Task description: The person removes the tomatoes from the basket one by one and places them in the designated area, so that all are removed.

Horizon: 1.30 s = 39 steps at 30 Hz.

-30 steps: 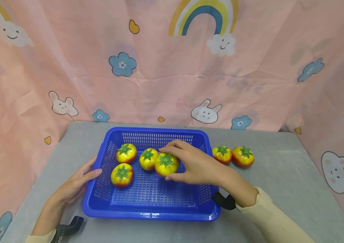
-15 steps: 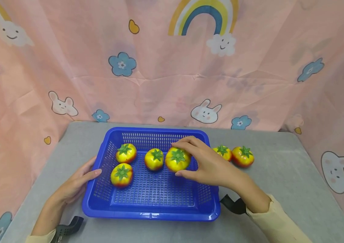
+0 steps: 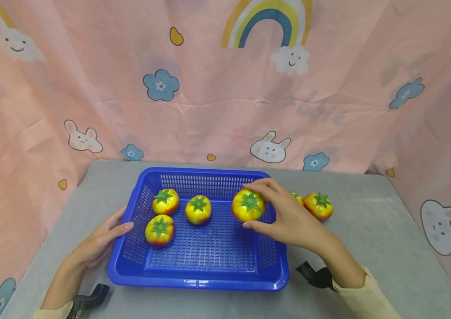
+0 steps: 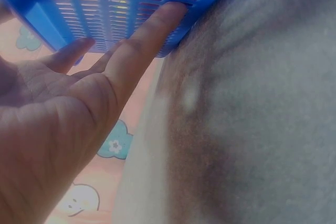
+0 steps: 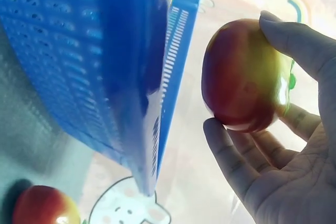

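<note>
Pinching a yellow-and-red fruit (image 3: 248,205) between thumb and curved fingers of the right hand (image 3: 289,219), just right of the frame's centre, over the right part of a blue basket (image 3: 197,283). In the right wrist view, turned with its red side to the camera, with a gap before the basket's rim.

Resting inside the basket, toward its left half: an upper-left fruit (image 3: 166,203) and a lower-left fruit (image 3: 159,232) close together, plus a middle fruit (image 3: 198,212) a little apart from both.

Touching the basket's left side with the left hand (image 3: 95,243), at lower left: thumb at the rim, fingers stretched nearly straight along the outside of the slotted wall.

Lying right of the basket on the grey bench (image 3: 384,235): a half-hidden fruit (image 3: 298,199) behind the right hand, and just beside it a far-right fruit (image 3: 319,208). Hung across the upper frame: a pink cloth (image 3: 217,119) printed with rainbows, rabbits and blue flowers.
</note>
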Motion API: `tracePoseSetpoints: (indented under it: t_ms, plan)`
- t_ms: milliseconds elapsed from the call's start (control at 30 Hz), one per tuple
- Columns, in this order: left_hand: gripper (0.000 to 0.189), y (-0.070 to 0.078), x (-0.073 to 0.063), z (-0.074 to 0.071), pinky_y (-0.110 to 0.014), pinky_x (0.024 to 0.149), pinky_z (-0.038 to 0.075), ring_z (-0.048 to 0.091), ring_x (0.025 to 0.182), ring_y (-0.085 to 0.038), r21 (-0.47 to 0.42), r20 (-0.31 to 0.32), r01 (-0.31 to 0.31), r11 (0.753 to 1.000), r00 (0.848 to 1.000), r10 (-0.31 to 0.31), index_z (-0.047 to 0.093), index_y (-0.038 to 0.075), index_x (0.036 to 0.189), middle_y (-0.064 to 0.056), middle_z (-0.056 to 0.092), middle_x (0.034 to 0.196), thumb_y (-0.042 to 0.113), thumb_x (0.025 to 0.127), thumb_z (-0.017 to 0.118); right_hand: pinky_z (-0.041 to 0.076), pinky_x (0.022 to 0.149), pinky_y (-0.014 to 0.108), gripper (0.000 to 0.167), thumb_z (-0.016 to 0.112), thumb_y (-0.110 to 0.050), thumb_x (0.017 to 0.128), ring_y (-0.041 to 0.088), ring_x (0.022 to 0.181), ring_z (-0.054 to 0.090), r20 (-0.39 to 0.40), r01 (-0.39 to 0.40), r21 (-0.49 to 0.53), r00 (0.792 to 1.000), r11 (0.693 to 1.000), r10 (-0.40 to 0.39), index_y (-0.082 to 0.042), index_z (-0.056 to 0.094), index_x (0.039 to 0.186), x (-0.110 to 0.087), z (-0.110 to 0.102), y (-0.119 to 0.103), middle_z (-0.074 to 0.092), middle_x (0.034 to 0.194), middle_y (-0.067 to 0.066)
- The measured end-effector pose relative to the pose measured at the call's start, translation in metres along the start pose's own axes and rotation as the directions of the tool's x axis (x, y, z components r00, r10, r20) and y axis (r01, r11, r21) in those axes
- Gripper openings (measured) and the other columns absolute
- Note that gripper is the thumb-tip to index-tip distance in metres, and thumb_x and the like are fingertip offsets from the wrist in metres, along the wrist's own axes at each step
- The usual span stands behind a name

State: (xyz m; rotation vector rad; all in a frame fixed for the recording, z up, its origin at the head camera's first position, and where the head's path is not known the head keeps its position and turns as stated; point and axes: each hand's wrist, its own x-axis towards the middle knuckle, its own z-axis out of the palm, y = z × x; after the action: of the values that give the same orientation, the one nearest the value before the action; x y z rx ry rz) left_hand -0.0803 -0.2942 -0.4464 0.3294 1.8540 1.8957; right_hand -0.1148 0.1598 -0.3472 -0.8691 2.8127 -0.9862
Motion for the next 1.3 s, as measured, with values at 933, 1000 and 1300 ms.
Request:
tracePoseSetpoints:
  t_ms: [933, 1000, 1300]
  plan:
    - [0.073, 0.001, 0.000, -0.001, -0.042, 0.099, 0.063, 0.069, 0.126, -0.012, 0.004, -0.014, 0.018, 1.000, 1.000, -0.018, -0.006, 0.007, 0.170, -0.002, 0.047, 0.156, 0.019, 0.113, 0.039, 0.061, 0.092, 0.034, 0.075, 0.091, -0.023, 0.085, 0.026, 0.119, 0.061, -0.272, -0.088, 0.016, 0.958, 0.996, 0.089, -0.019, 0.057, 0.152, -0.034, -0.011, 0.038, 0.056, 0.146, 0.010]
    - [0.073, 0.002, 0.001, -0.001, -0.043, 0.099, 0.063, 0.069, 0.126, -0.013, 0.007, -0.016, 0.025, 1.000, 1.000, -0.024, -0.005, 0.007, 0.170, -0.005, 0.046, 0.156, 0.019, 0.113, 0.040, 0.064, 0.094, 0.049, 0.075, 0.090, -0.020, 0.086, 0.030, 0.121, 0.061, -0.274, -0.102, 0.043, 0.955, 0.994, 0.110, -0.018, 0.055, 0.153, -0.038, -0.012, 0.041, 0.055, 0.147, 0.012]
    - [0.073, 0.002, 0.000, 0.000, -0.044, 0.099, 0.063, 0.069, 0.126, -0.013, 0.015, -0.013, 0.028, 1.000, 1.000, -0.028, -0.004, 0.008, 0.170, -0.016, 0.041, 0.160, 0.019, 0.113, 0.039, 0.057, 0.098, 0.063, 0.074, 0.087, -0.019, 0.089, 0.038, 0.125, 0.061, -0.290, -0.167, 0.080, 0.939, 0.983, 0.183, -0.014, 0.053, 0.154, -0.051, -0.014, 0.054, 0.054, 0.148, 0.017]
